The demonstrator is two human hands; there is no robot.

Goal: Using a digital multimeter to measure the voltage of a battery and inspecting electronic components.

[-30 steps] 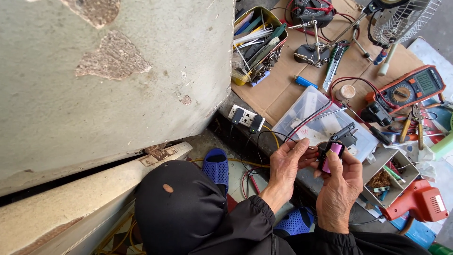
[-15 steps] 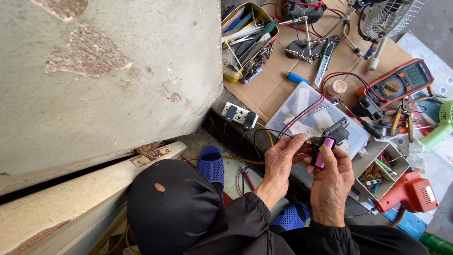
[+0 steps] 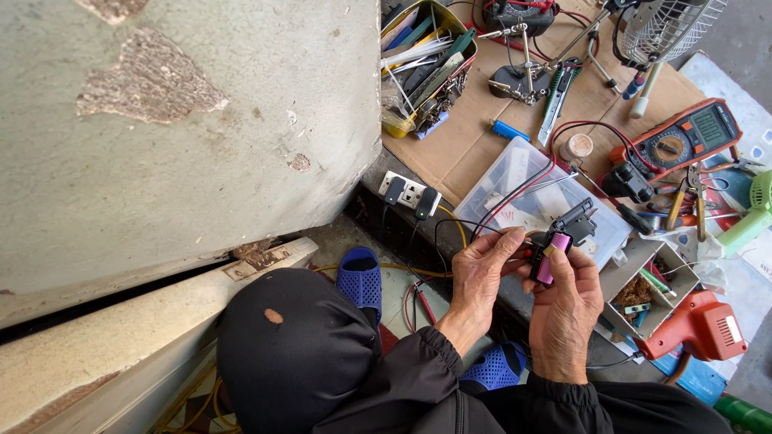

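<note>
**Both hands on a small black and pink part**

While I crouch over the workbench, my left hand (image 3: pixel 482 269) and right hand (image 3: pixel 567 309) meet around a small black part with a pink piece (image 3: pixel 555 249) on it. My right fingers close on its lower end, thumb pressed against the pink face. My left fingertips pinch its side, where red and black wires (image 3: pixel 515 197) run in; it may be a switch module, though I cannot tell for sure. I hold it just above a clear plastic box (image 3: pixel 523 173) lying on brown cardboard (image 3: pixel 458 157). An orange multimeter (image 3: pixel 679 145) sits beyond it, a red heat gun (image 3: pixel 700 325) lies near my right wrist, and a yellow tin of tools (image 3: pixel 426 64) stands farther off.
</note>
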